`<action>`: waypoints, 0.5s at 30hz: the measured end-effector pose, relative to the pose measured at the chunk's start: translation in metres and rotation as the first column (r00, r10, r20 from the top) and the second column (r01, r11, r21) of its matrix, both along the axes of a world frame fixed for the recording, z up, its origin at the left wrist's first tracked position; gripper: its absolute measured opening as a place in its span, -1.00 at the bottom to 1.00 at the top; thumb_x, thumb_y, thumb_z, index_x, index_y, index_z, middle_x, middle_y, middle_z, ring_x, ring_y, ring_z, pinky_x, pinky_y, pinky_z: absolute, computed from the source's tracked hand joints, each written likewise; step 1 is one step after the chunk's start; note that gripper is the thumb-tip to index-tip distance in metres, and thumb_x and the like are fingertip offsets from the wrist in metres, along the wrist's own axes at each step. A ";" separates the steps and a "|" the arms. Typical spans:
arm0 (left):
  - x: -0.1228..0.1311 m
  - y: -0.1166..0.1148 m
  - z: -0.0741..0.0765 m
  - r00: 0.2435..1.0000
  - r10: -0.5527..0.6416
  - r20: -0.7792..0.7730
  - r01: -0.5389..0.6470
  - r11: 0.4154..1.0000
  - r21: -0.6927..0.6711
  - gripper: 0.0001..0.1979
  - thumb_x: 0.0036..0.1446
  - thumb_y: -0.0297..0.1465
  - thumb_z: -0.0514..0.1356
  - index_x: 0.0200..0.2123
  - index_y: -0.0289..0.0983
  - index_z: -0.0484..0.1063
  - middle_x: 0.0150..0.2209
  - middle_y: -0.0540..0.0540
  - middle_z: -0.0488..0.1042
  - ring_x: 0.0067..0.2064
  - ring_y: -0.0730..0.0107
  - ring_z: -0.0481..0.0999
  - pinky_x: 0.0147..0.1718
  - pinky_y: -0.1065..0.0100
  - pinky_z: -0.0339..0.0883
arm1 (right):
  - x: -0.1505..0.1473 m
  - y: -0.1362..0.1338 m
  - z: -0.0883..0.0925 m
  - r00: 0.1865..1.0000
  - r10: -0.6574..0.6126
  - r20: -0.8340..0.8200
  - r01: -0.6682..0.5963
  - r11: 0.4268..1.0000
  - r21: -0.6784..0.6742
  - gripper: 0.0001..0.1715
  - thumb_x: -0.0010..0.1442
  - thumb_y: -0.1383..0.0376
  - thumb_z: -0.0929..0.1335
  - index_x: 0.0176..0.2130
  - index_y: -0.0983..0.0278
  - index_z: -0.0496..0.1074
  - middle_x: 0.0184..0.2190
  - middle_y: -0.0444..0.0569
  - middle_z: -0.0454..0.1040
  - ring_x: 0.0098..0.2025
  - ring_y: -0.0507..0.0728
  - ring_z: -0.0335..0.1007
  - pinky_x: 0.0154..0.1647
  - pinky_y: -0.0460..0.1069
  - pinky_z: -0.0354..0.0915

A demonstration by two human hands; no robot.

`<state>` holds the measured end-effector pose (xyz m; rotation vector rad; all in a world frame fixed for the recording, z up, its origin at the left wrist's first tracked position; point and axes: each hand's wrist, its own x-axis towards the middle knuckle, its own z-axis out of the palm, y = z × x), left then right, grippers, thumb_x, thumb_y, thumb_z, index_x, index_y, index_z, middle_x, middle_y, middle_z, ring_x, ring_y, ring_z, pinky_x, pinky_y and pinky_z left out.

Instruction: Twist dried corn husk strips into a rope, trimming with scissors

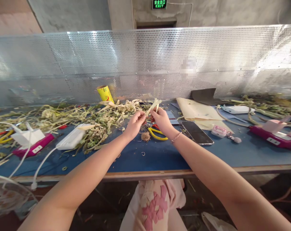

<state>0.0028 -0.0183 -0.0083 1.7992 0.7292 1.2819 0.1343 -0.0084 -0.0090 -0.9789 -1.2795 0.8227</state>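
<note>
Both hands are raised over the middle of the blue table, close together. A pale dried leaf strip runs between them, its ends sticking up above the fingers. My left hand pinches its lower end. My right hand, with a bracelet at the wrist, holds the strip farther up with bent fingers. Just below the hands lie yellow-handled pliers and a small brown ball of fibre. A heap of dried leaves spreads to the left of my left hand.
On the left are a white power bank, a magenta power strip and cables. A yellow roll stands behind. Rightward are a phone, brown paper, a pink case and another power strip. A perforated metal screen borders the back.
</note>
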 end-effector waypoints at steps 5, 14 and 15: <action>-0.001 0.001 -0.002 0.995 -0.068 -0.076 0.067 0.998 -0.007 -0.77 0.03 -0.23 0.12 -0.48 -0.28 0.37 -0.52 0.01 0.30 -0.46 0.50 0.27 -0.43 0.42 0.19 | 0.002 0.001 -0.001 1.000 -0.009 0.020 0.009 1.000 -0.001 -0.84 -0.04 0.27 0.27 -0.56 0.26 0.19 -0.72 -0.22 0.20 -0.66 -0.06 0.13 -0.63 -0.12 0.13; 0.002 0.009 -0.004 0.984 0.123 0.127 -0.100 0.981 -0.169 -0.77 -0.13 -0.31 0.23 -0.43 -0.26 0.24 -0.56 0.07 0.36 -0.53 0.54 0.33 -0.53 0.47 0.22 | 0.001 -0.002 -0.006 0.971 0.034 0.235 -0.083 0.976 0.201 -0.86 -0.03 0.24 0.28 -0.48 0.27 0.26 -0.60 -0.19 0.25 -0.55 -0.03 0.10 -0.53 -0.11 0.08; 0.002 0.009 -0.003 0.986 0.126 0.110 -0.110 0.983 -0.148 -0.79 -0.13 -0.32 0.22 -0.43 -0.26 0.26 -0.56 0.06 0.36 -0.53 0.55 0.34 -0.53 0.47 0.22 | 0.001 -0.001 -0.007 0.971 0.027 0.238 -0.078 0.975 0.208 -0.86 -0.03 0.24 0.28 -0.47 0.28 0.27 -0.59 -0.19 0.25 -0.54 -0.03 0.10 -0.53 -0.11 0.08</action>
